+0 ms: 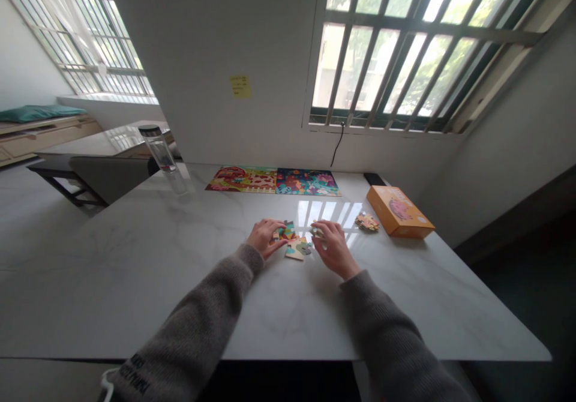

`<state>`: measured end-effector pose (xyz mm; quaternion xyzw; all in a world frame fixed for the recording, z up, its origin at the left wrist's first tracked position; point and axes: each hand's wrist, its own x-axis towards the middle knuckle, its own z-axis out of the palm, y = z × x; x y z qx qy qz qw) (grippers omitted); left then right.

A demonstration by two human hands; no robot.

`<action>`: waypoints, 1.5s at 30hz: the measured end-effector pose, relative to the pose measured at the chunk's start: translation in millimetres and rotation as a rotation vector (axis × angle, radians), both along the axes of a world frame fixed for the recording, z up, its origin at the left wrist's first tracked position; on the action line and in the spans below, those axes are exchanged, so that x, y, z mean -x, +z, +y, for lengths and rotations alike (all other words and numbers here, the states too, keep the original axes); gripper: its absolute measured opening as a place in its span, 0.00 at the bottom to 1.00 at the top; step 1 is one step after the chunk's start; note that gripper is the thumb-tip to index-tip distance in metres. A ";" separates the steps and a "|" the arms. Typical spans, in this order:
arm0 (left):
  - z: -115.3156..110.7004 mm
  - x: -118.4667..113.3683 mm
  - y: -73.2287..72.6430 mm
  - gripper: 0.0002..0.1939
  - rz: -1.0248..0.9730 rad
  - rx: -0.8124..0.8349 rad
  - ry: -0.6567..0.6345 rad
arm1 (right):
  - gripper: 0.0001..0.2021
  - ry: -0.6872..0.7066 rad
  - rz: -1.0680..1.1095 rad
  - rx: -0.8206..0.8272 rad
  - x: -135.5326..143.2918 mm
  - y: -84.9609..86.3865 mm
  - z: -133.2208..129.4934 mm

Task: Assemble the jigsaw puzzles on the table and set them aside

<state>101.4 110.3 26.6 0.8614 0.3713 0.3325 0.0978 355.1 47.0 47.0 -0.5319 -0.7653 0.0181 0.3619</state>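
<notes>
My left hand (pixel 265 237) rests on the table, thumb and fingers curled around the edge of a green and orange puzzle piece (pixel 287 230). Just below that lies a pale puzzle piece (pixel 297 249) with a grey-green patch, touching or nearly touching it. To the right, my right hand (pixel 335 249) pinches another puzzle piece (pixel 317 231) between thumb and fingers, a little apart from the others. Its picture is mostly hidden by the fingers. A small pile of loose puzzle pieces (pixel 368 222) sits farther right.
An orange box (pixel 400 212) stands on the white marbled table (pixel 189 294) at the right, with a black flat object (pixel 374 179) behind it. Two colourful picture sheets (pixel 243 180) lie along the wall. A clear bottle (pixel 158 148) stands at the table's left edge.
</notes>
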 end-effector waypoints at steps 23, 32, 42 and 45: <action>-15.5 -29.1 1.8 0.16 0.025 0.022 -0.064 | 0.18 -0.196 -0.069 0.067 -38.1 -16.2 28.7; -16.4 -29.1 -0.9 0.19 0.143 0.046 -0.064 | 0.23 0.121 -0.278 0.056 16.6 -18.0 3.9; -12.2 -30.3 -10.8 0.20 0.180 0.026 -0.128 | 0.15 0.053 -0.030 0.111 -33.6 -19.3 58.6; -11.4 -32.8 -11.8 0.18 0.178 0.035 -0.142 | 0.10 0.090 -0.032 0.189 -40.1 -23.8 64.4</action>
